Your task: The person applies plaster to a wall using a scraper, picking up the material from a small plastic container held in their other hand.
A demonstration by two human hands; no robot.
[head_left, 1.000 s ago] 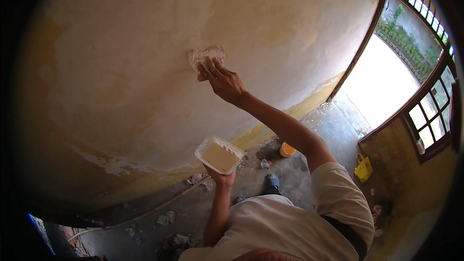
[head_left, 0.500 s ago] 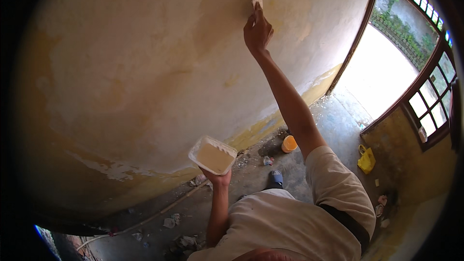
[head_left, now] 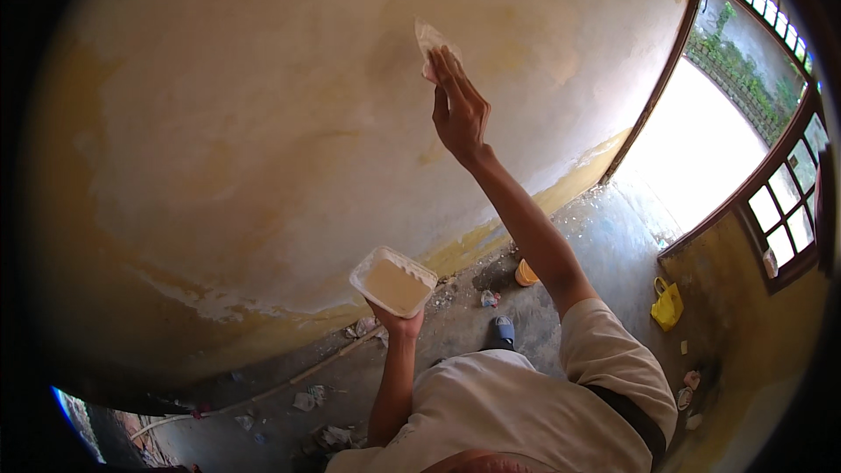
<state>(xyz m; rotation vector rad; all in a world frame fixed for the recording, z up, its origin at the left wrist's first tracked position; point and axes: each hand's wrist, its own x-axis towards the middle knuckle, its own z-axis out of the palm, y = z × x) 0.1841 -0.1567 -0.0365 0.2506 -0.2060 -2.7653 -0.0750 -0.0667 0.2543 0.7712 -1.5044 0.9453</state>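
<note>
My left hand (head_left: 399, 322) is closed under a shallow rectangular white plastic tub (head_left: 357, 280), holding it up from below. Smooth beige putty (head_left: 394, 287) fills much of the tub, and more is smeared along its inner walls. My right hand (head_left: 462, 114), arm stretched far up, grips a thin, pale, putty-smeared scraper (head_left: 427, 38) between fingers and thumb. The scraper lies at the patchy wall (head_left: 254, 96); whether its whole edge touches cannot be told. Off-white coating with yellowish and darker damp-looking areas covers that wall.
An orange bucket (head_left: 526, 273) stands on the concrete floor by the wall's foot. Right of it are a yellow bag (head_left: 667, 304), a bright doorway (head_left: 692, 123) and a paned window (head_left: 784, 210). A long pole (head_left: 328, 361) and scattered litter (head_left: 308, 398) lie at lower left.
My right hand and the scraper have moved down and left along the wall, and the scraper now tilts leftward. The left hand still holds the tub, shifted slightly right in view.
</note>
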